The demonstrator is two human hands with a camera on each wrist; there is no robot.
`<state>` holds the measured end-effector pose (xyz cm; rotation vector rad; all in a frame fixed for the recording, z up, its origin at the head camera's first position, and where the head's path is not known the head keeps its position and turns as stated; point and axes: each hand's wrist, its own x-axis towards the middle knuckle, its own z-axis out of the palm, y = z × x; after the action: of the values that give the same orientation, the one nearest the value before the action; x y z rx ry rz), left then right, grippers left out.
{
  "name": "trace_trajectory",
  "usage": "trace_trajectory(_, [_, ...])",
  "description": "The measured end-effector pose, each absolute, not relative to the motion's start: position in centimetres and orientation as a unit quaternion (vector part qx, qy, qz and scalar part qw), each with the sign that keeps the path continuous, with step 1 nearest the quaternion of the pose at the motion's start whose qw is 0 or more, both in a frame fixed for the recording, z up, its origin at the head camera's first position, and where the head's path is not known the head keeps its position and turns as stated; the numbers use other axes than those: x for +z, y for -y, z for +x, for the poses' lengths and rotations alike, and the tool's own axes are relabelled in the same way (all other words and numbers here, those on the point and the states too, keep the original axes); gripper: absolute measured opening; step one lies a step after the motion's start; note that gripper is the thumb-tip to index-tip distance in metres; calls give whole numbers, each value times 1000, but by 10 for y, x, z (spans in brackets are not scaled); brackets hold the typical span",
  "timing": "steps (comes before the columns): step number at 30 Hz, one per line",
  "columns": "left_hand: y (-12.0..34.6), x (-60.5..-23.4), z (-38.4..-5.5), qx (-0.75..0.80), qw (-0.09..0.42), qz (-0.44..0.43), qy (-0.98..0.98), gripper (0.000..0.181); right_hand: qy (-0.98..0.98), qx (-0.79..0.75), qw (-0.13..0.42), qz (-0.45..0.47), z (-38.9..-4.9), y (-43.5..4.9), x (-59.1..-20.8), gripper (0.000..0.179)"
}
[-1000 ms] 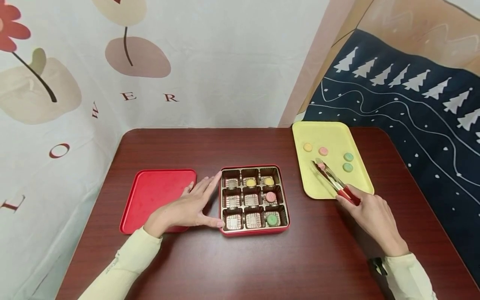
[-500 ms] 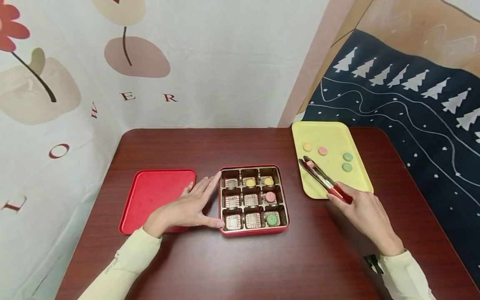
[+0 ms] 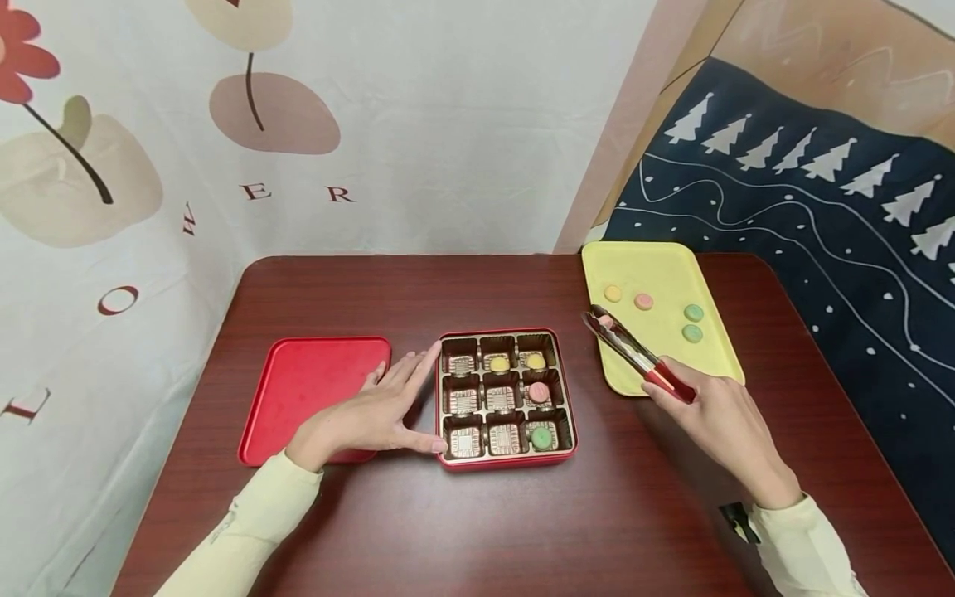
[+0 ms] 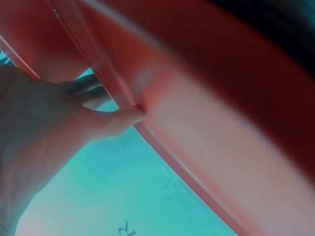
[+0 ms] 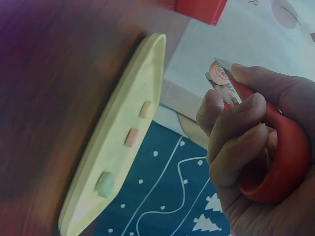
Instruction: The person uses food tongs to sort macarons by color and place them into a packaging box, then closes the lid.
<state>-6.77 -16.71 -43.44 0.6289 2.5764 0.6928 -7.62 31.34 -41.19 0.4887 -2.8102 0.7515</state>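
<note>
Right hand (image 3: 719, 427): curled round the tongs (image 3: 667, 381), by the yellow tray's near edge; I'd worry that a slackened squeeze would let the tips part.
Left hand (image 3: 373, 414): spread wide, fingers straight, thumb at the box's near left corner, forefinger at its far left; a sideways push from it could slide the box.
Box (image 3: 509, 464): about midway between the table's (image 3: 373, 539) left and right edges; its walls could catch the tongs if they came in low.
Pink disc (image 3: 607, 322): pinched at the tongs' tips, seemingly above the tray's left edge; with so little of it gripped, I think a knock could pop it out and set it rolling.
Yellow tray (image 3: 649, 261): at the table's far right, four loose discs on it; a dragging tool could scatter them.
Right wrist view: shows me the disc's stamped face and the toothed tips, which the head view leaves tiny.
Left wrist view: shows a digit against a red wall, but I cannot judge its pressure.
Head view: alone shows me which compartments are filled.
</note>
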Motion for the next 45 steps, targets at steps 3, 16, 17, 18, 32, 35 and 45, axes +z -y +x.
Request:
trace_trajectory(3, [167,-434,-68,246,200,227,-921,142,947,254,98,170,-76,-310,-410,45])
trace_trajectory(16, [167,-435,-69,245,207,227,-920,141,945,243,87,203,-73,-283,-401,50])
trace_trajectory(17, [167,-435,-69,246,207,226,-919,141,944,245,85,205,-73,-281,-400,51])
trace_trajectory(18, [167,-435,-69,248,208,226,-919,141,943,247,82,206,-72,-278,-399,51])
trace_trajectory(32, [168,-436,-70,253,209,224,-918,141,933,248,69,253,-74,-254,-399,45])
trace_trajectory(35, [168,-436,-69,254,210,223,-917,140,932,241,56,265,-73,-249,-400,46])
trace_trajectory(45, [168,-435,-68,257,205,224,-917,140,927,231,34,293,-67,-238,-405,47])
